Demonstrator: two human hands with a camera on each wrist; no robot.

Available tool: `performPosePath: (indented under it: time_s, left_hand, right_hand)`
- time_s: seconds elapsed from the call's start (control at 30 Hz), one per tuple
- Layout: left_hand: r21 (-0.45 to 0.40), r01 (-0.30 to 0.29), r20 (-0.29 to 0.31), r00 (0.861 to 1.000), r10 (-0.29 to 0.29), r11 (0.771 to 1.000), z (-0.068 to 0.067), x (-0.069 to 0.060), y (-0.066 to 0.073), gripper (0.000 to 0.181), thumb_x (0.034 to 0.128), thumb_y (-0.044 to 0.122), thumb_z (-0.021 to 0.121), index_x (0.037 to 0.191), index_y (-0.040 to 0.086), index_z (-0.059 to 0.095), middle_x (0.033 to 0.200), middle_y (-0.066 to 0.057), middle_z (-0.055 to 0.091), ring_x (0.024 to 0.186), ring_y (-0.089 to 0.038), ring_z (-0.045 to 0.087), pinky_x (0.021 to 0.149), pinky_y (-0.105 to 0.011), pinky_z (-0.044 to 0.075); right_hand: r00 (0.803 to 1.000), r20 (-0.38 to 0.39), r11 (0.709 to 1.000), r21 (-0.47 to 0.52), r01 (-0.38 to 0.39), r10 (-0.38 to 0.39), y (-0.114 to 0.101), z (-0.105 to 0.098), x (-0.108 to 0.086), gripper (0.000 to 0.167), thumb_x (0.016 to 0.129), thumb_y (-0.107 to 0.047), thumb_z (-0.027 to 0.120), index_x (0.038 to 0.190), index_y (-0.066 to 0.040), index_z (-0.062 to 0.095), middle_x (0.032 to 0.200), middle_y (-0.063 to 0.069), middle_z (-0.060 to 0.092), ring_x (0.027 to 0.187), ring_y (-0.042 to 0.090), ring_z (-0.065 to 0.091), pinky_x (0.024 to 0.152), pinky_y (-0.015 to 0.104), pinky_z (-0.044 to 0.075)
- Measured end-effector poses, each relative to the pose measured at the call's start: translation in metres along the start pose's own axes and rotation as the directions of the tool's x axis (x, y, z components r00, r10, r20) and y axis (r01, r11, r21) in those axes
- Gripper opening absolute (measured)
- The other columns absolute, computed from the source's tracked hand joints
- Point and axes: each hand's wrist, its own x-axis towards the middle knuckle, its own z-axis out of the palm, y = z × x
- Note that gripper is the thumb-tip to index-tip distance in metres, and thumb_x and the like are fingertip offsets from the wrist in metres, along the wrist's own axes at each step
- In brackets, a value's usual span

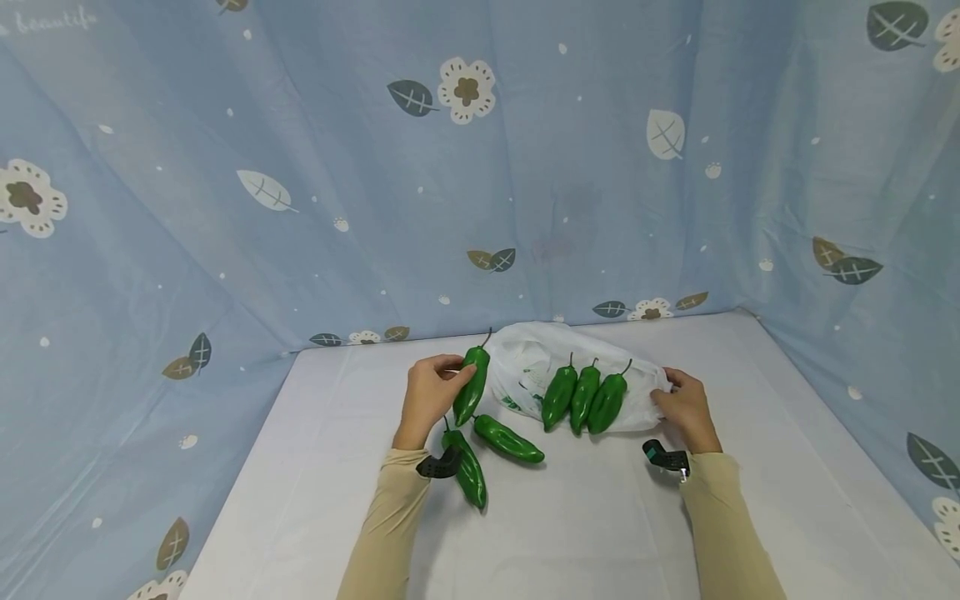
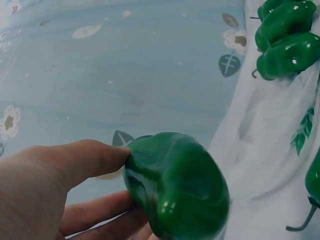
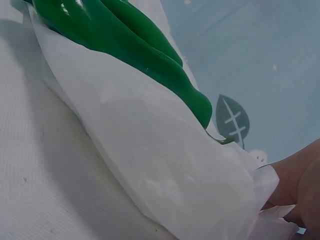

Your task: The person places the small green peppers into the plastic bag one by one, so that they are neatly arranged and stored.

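My left hand (image 1: 430,395) holds a green pepper (image 1: 471,386) between thumb and fingers, stem up and tilted. In the left wrist view that pepper (image 2: 177,185) fills the lower middle. A white plastic bag (image 1: 519,354) with green print lies flat at the back of the table. Three green peppers (image 1: 584,397) lie side by side on it, stems pointing away. With its fingers, my right hand (image 1: 687,408) pinches the bag's right edge; the right wrist view shows the white plastic (image 3: 145,150) bunched at those fingers, which are partly hidden.
Two more green peppers lie on the white table (image 1: 555,533): one pepper (image 1: 510,439) in front of the bag, another pepper (image 1: 468,471) beside my left wrist. A blue curtain (image 1: 525,208) with leaves and flowers hangs behind and along both sides of the table.
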Motion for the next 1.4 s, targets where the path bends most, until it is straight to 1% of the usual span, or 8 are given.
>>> performPosePath:
  time_s: [0.3, 0.53, 0.67, 0.8, 0.97, 1.2, 1.3, 1.4]
  left_hand:
    - [-0.042, -0.012, 0.006, 1.000, 0.013, 0.999, 0.016, 0.013, 0.003, 0.036, 0.0941, 0.029, 0.077, 0.122, 0.006, 0.076, 0.118, -0.013, 0.078, 0.100, -0.029, 0.077, 0.083, -0.042, 0.063]
    - [-0.062, -0.010, 0.016, 1.000, 0.011, 0.998, 0.026, 0.020, 0.005, 0.034, 0.0938, 0.028, 0.077, 0.120, 0.006, 0.077, 0.116, -0.013, 0.078, 0.099, -0.028, 0.077, 0.081, -0.040, 0.063]
    - [-0.050, -0.012, 0.023, 1.000, 0.014, 0.999, 0.032, 0.024, 0.007, 0.033, 0.0939, 0.027, 0.078, 0.120, 0.006, 0.077, 0.115, -0.012, 0.078, 0.098, -0.028, 0.077, 0.081, -0.039, 0.063]
    - [-0.052, -0.033, 0.031, 0.999, 0.035, 0.998, 0.038, 0.029, 0.009, 0.033, 0.0946, 0.028, 0.077, 0.119, 0.005, 0.077, 0.114, -0.013, 0.078, 0.098, -0.028, 0.077, 0.080, -0.039, 0.063]
    - [-0.066, -0.022, 0.049, 0.998, 0.026, 0.998, 0.046, 0.034, 0.011, 0.033, 0.0943, 0.028, 0.077, 0.119, 0.005, 0.077, 0.115, -0.014, 0.078, 0.099, -0.029, 0.077, 0.081, -0.040, 0.063]
    - [-0.045, -0.025, 0.071, 0.997, 0.029, 0.999, 0.057, 0.042, 0.013, 0.033, 0.0946, 0.028, 0.077, 0.117, 0.004, 0.077, 0.113, -0.015, 0.078, 0.099, -0.029, 0.077, 0.079, -0.038, 0.064]
    - [-0.032, -0.029, 0.087, 0.996, 0.032, 0.999, 0.062, 0.045, 0.013, 0.032, 0.0951, 0.028, 0.076, 0.117, 0.004, 0.077, 0.112, -0.015, 0.078, 0.097, -0.029, 0.077, 0.077, -0.036, 0.064]
    - [-0.017, -0.045, 0.097, 0.994, 0.047, 0.999, 0.066, 0.048, 0.013, 0.031, 0.0956, 0.027, 0.076, 0.116, 0.004, 0.077, 0.110, -0.016, 0.078, 0.096, -0.029, 0.077, 0.076, -0.035, 0.063]
  right_hand:
    - [1.000, 0.010, 1.000, -0.006, -0.013, 0.013, 0.002, 0.000, 0.002, 0.064, 0.097, -0.008, 0.048, 0.157, 0.008, 0.033, 0.161, 0.034, 0.034, 0.148, 0.052, 0.035, 0.119, 0.062, 0.038]
    - [1.000, 0.016, 1.000, -0.004, -0.018, 0.018, 0.002, -0.001, 0.001, 0.065, 0.096, -0.007, 0.049, 0.157, 0.008, 0.033, 0.162, 0.034, 0.032, 0.149, 0.054, 0.032, 0.120, 0.064, 0.035]
    - [1.000, 0.014, 1.000, -0.007, -0.015, 0.015, 0.001, -0.001, 0.001, 0.064, 0.097, -0.007, 0.048, 0.157, 0.008, 0.033, 0.162, 0.035, 0.032, 0.149, 0.054, 0.032, 0.119, 0.063, 0.035]
    - [1.000, 0.011, 1.000, -0.012, -0.011, 0.011, 0.000, -0.002, 0.001, 0.064, 0.097, -0.007, 0.048, 0.157, 0.008, 0.032, 0.161, 0.035, 0.032, 0.148, 0.054, 0.033, 0.119, 0.063, 0.036]
    - [1.000, 0.004, 1.000, -0.008, -0.010, 0.010, 0.003, -0.001, 0.003, 0.063, 0.097, -0.007, 0.049, 0.156, 0.008, 0.034, 0.161, 0.035, 0.034, 0.148, 0.053, 0.033, 0.119, 0.063, 0.036]
    - [1.000, -0.007, 1.000, 0.007, -0.001, 0.001, 0.004, 0.001, 0.004, 0.063, 0.095, -0.006, 0.049, 0.155, 0.009, 0.036, 0.158, 0.035, 0.038, 0.144, 0.051, 0.040, 0.116, 0.061, 0.041]
    - [1.000, -0.001, 1.000, 0.007, -0.002, 0.002, 0.003, 0.000, 0.003, 0.063, 0.096, -0.006, 0.049, 0.156, 0.009, 0.035, 0.159, 0.035, 0.036, 0.145, 0.051, 0.038, 0.117, 0.061, 0.040]
    - [1.000, 0.005, 1.000, 0.003, -0.002, 0.002, 0.002, 0.000, 0.003, 0.064, 0.096, -0.006, 0.049, 0.156, 0.010, 0.034, 0.160, 0.035, 0.035, 0.147, 0.052, 0.036, 0.118, 0.062, 0.038]
